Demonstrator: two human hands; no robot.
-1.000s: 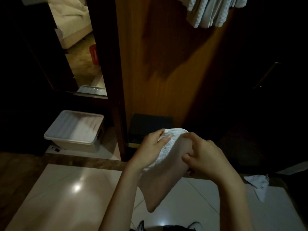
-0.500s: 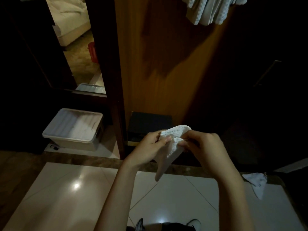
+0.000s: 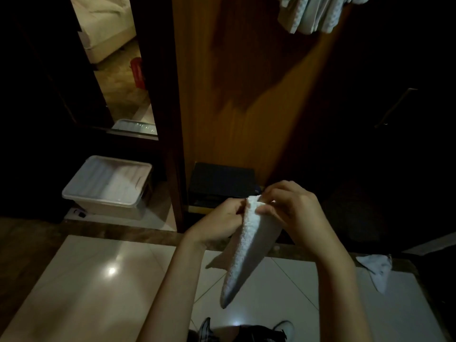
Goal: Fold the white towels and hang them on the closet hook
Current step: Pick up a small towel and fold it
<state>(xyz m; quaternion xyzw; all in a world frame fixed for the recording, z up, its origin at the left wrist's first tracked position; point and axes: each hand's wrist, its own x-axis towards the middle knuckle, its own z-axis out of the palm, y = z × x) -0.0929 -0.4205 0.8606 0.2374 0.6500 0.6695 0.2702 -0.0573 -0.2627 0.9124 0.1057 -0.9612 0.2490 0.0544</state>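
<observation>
Left hand [image 3: 222, 224] and right hand [image 3: 290, 212] pinch the white towel [image 3: 246, 248] at its top edge, frame centre. This grip likely aligns the layers, so the fold hangs narrow beneath.

My left hand [image 3: 219, 224] and right hand [image 3: 293, 213] meet at chest height, forearms stretched forward, fingers [image 3: 265, 209] pinching the white towel [image 3: 249, 248].

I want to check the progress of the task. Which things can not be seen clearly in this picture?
- Closet hook: head view, cut off by the top edge; only the hanging towels show.
- Right side of the closet: too dark.
- Left hand grip: its fingertips are behind the towel.
- Number of folds in the towel: layers overlap.
- Bin contents: too blurred to tell.
- Cloth on the floor: crumpled and dim, kind unclear.
</observation>
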